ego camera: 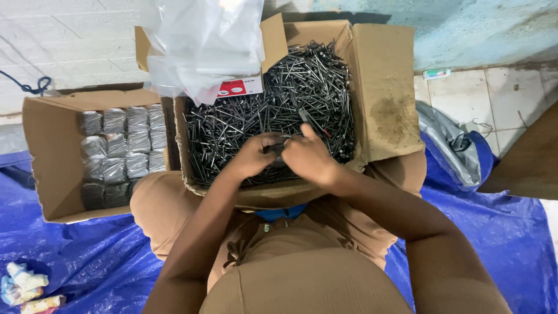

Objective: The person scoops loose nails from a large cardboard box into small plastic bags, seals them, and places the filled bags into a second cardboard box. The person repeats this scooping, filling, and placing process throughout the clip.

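Note:
A cardboard box [383,87] in my lap is filled with many loose dark steel nails [279,99]. My left hand [254,154] and my right hand [309,156] meet over the near side of the box, both closed around a small bunch of nails [279,149] held between them. The bunch is mostly hidden by my fingers.
A second cardboard box [46,145] to the left holds several packed bundles of nails [119,154] in clear wrap. Clear plastic bags [203,40] hang over the far flap. A blue tarp [500,232] covers the floor, and grey plastic [447,139] lies at the right.

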